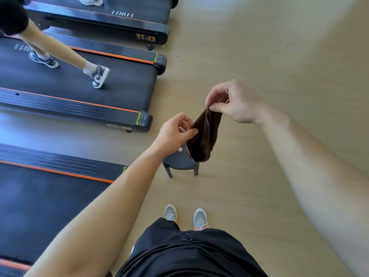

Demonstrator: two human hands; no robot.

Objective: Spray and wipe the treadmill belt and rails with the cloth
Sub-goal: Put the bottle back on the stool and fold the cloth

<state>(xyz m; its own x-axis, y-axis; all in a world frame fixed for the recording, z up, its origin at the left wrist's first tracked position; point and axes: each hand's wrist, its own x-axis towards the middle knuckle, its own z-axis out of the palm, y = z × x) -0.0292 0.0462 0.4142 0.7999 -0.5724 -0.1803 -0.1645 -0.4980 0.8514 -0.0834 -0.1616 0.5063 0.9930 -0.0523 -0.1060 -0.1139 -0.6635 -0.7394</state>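
Pale wood floor beside the treadmills [50, 206]: left hand [175, 132] and right hand [233, 102] pinch the brown cloth [203, 136] open, readying it; no spray bottle shows, so finding it is probably next

The far treadmill [119, 23] has orange letters "TT-X2" on its end. The stickers [160, 57] on the next rails are too small to read.

floor [269, 56]: pale wood-look boards | left: three black, orange-trimmed machines side by side, near treadmill [50, 206], middle treadmill [123, 90], far treadmill [129, 25] | centre: dark stool [179, 163] near the near treadmill's end | bottom: person's grey shoes [199, 217]
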